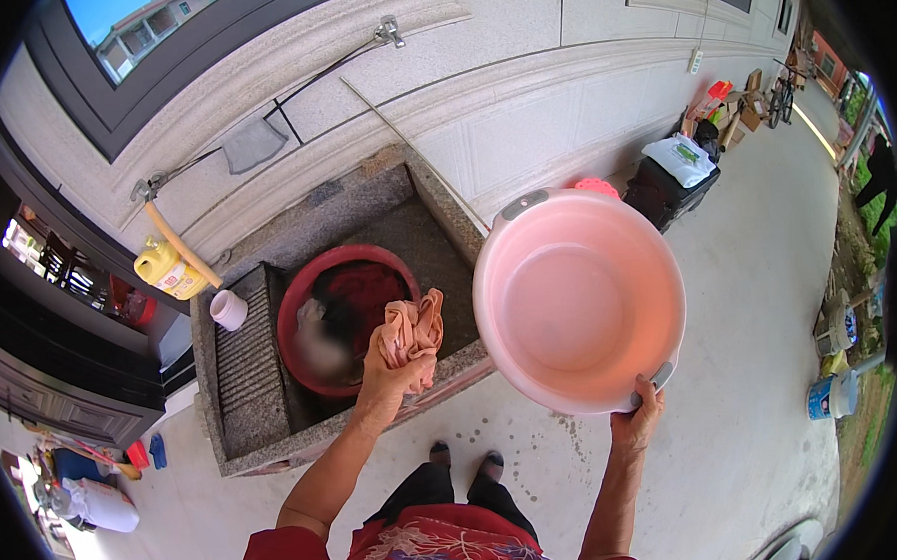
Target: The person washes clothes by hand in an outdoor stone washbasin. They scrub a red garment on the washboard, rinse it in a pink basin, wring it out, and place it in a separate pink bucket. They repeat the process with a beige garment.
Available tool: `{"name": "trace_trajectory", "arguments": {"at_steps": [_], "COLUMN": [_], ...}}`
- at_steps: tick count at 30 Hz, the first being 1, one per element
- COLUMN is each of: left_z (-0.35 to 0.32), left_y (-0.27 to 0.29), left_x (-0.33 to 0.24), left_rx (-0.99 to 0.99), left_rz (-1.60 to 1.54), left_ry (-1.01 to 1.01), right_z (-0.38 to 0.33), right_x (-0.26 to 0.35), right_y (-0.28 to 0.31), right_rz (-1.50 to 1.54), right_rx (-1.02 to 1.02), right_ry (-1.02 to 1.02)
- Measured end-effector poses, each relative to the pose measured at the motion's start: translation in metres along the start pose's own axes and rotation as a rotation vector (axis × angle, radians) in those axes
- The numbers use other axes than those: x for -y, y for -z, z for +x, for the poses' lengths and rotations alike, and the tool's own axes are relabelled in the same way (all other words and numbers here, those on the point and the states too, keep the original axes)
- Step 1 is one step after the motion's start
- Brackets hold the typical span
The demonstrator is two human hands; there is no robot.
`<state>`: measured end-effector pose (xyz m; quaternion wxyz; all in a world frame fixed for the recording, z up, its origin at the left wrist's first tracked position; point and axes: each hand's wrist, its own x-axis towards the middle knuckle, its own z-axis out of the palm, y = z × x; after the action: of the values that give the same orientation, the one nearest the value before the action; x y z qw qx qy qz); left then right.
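My left hand (392,378) is closed round a bunched orange-pink cloth (411,330), held above the right side of a red basin (289,318). Dark, red and pale laundry (352,301) lies in that basin, which sits inside a stone sink (440,242). Off to the right, my right hand (639,416) grips a large pink plastic tub (578,296) by its grey handle at the near rim. The tub is tilted so its inside faces me, and I see nothing in it.
A ribbed washboard slab (245,356) forms the sink's left part, with a white cup (229,310) and yellow jug (172,270) by it. A thin pole (414,150) leans across the sink's back corner. Black bin (673,190) with a white bag stands along the wall.
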<state>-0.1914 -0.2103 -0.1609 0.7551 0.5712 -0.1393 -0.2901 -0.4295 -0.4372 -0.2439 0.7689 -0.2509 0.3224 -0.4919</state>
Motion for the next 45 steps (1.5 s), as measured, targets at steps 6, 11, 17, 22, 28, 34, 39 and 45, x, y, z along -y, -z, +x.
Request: {"name": "trace_trajectory", "arguments": {"at_steps": [6, 11, 17, 22, 28, 34, 39, 45], "left_z": [0.039, 0.070, 0.083, 0.084, 0.081, 0.046, 0.018, 0.036], "left_y": [-0.037, -0.045, -0.031, 0.012, 0.117, 0.220, 0.265, 0.297], "left_x": [0.000, 0.030, 0.038, 0.013, 0.035, 0.069, 0.082, 0.124], "left_rx": [0.171, 0.191, 0.329, 0.012, -0.124, -0.215, -0.228, -0.027], "left_rz": [0.399, 0.931, 1.224, 1.108, 0.977, 1.247, 1.361, 1.482], "left_ry": [-0.226, -0.376, -0.518, -0.785, -0.512, -0.139, 0.149, 0.137], "right_z": [0.003, -0.008, -0.023, -0.023, -0.028, -0.049, -0.069, -0.116], "right_x": [-0.041, -0.060, -0.068, -0.069, -0.078, -0.077, -0.064, -0.086], "right_y": [-0.026, -0.054, -0.067, -0.057, -0.074, -0.083, -0.035, -0.065], "right_rz": [0.017, -0.021, -0.042, -0.062, -0.036, -0.263, -0.364, -0.872], "right_rx": [0.096, 0.042, -0.025, -0.075, -0.114, -0.105, 0.020, 0.632], "right_ry": [-0.053, -0.013, 0.021, 0.044, 0.005, -0.223, -0.417, -0.632]}}
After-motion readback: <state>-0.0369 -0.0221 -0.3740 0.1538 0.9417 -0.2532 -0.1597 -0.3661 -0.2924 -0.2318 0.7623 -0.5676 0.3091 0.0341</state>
